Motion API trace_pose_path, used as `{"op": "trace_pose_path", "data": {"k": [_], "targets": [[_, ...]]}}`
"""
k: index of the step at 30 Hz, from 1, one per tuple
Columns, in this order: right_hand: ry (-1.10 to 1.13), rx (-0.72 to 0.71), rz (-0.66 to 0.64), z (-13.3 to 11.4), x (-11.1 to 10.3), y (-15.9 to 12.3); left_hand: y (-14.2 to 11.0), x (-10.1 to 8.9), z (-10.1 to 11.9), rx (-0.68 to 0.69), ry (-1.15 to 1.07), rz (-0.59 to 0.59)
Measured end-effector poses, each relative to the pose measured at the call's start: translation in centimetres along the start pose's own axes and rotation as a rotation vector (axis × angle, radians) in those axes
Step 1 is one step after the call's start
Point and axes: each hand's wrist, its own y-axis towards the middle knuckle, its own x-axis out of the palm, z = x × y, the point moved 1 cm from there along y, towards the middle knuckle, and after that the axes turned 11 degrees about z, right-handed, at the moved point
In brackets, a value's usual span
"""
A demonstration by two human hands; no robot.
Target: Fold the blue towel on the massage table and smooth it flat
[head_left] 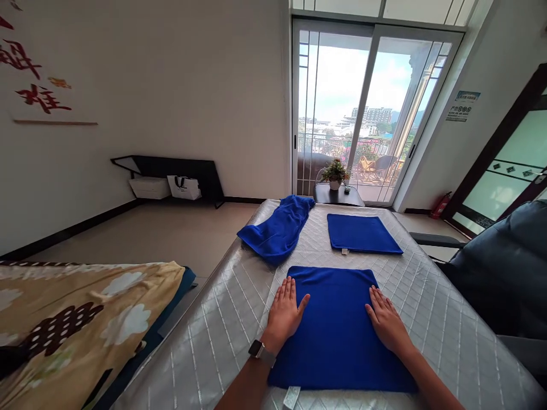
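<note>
Cloth (337, 336), blue and 4-cornered, lies spread on the near part of the silvery quilted mattress (222, 319), square to the person and under both palms. The left hand (287, 310) rests palm down across its left edge, 4 fingers close together and the thumb held apart; the right hand (388, 322) lies the same way on the right edge. Neither is clamped on anything: both are flat, pressing or resting rather than gripping. Of 3 blue pieces in sight, 1 looks finished: the far right cloth (363, 233) lies flat with straight edges, a small white label (345, 251) showing at its near side. The near piece seems close to that state, since its middle is smooth and its near edge fairly straight, with a white tag (291, 397) sticking out at the near left. Slight creases by its far right corner suggest a little smoothing is left. The crumpled cloth (280, 228) at the far left, lying loose and rumpled near the mattress edge, appears undone. By that count, roughly 1 piece is complete, 1 is nearly so and 1 remains.
</note>
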Motion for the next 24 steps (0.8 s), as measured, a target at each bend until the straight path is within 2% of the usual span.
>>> {"op": "trace_pose_path", "data": {"k": [9,16,19,24], "targets": [[-0.003,-0.008,-0.055,0.4,-0.4,0.6,0.3,-0.1,-0.4,-0.048,0.018,0.002],[0.015,0.002,-0.019,0.3,-2.8,5.5,0.5,-0.4,-0.7,-0.068,0.05,-0.012],[-0.009,-0.016,-0.014,-0.6,-2.4,7.0,0.6,-0.8,-0.7,-0.062,0.068,-0.031],[-0.012,0.001,-0.074,-1.3,-0.5,7.2,0.8,-0.9,-0.8,-0.062,0.093,-0.039]]}}
